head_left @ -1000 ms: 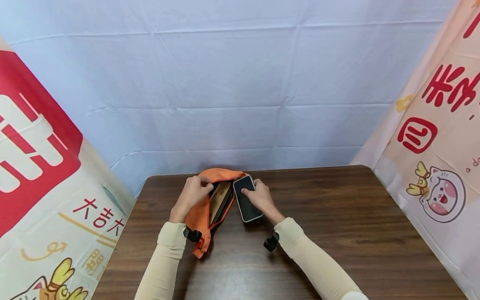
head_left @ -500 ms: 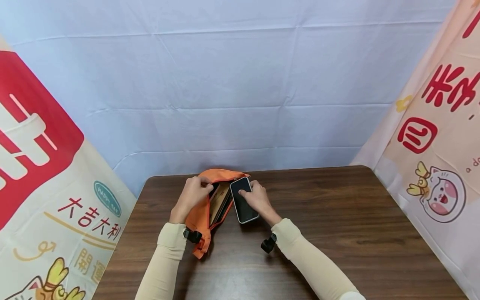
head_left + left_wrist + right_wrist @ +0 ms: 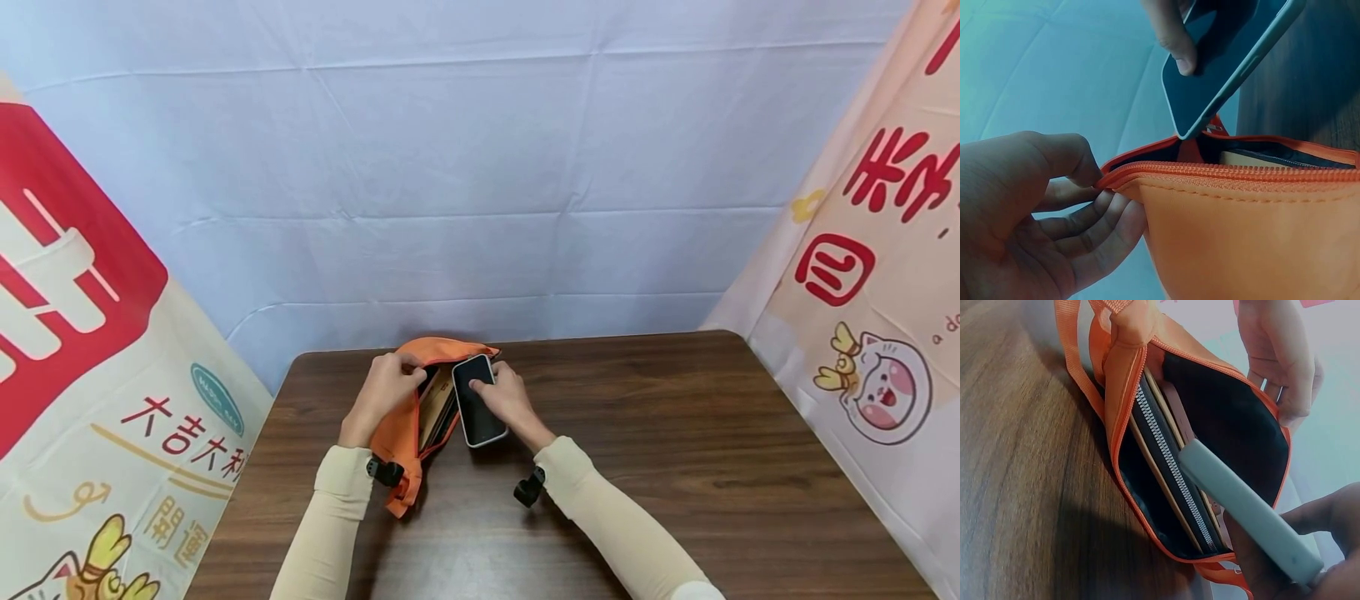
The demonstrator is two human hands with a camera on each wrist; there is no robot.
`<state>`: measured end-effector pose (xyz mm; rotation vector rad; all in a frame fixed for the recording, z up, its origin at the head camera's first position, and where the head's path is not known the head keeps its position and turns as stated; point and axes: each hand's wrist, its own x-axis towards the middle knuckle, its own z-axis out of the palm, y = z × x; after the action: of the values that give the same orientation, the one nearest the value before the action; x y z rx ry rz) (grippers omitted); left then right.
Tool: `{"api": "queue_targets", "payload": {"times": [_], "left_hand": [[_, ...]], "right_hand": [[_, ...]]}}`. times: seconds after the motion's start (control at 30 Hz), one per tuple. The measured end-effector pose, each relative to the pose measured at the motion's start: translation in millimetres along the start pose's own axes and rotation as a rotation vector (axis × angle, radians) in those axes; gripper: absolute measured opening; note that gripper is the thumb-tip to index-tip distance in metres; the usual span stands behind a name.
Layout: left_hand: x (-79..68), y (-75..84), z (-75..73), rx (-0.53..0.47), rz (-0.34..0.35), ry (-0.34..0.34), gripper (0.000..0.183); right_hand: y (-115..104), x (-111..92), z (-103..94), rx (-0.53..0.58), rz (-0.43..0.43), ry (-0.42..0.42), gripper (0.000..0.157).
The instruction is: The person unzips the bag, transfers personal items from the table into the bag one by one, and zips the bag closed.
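Note:
An orange zip bag lies on the table with its mouth unzipped. My left hand pinches the bag's zipper edge and holds the mouth apart, as the left wrist view shows closely. In my right hand is a smartphone with a pale case and dark screen, the thumb on its screen. One corner of the phone hangs over the opening in both wrist views. Inside the bag are a dark pouch with a silver zipper, tan edges beside it, and a pinkish item, partly hidden.
The brown wooden table runs out to the right of the bag. A pale cloth backdrop hangs behind it, with printed banners at both sides. The bag's orange strap rests near its end.
My right hand has carried the phone left, from beside the bag to over the edge of its opening. The left hand and the bag have stayed in place.

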<state>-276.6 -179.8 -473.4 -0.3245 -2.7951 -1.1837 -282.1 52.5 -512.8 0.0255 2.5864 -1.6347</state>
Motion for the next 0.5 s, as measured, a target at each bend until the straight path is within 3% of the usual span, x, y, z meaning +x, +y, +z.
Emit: {"api": "queue_targets", "payload": {"times": [0.5], "left_hand": [[0.1,-0.3,1.7,0.002,-0.005,-0.003,0.028]], "right_hand": [[-4.7,-0.5,8.9,0.064,0.013,-0.052,0.041]]}}
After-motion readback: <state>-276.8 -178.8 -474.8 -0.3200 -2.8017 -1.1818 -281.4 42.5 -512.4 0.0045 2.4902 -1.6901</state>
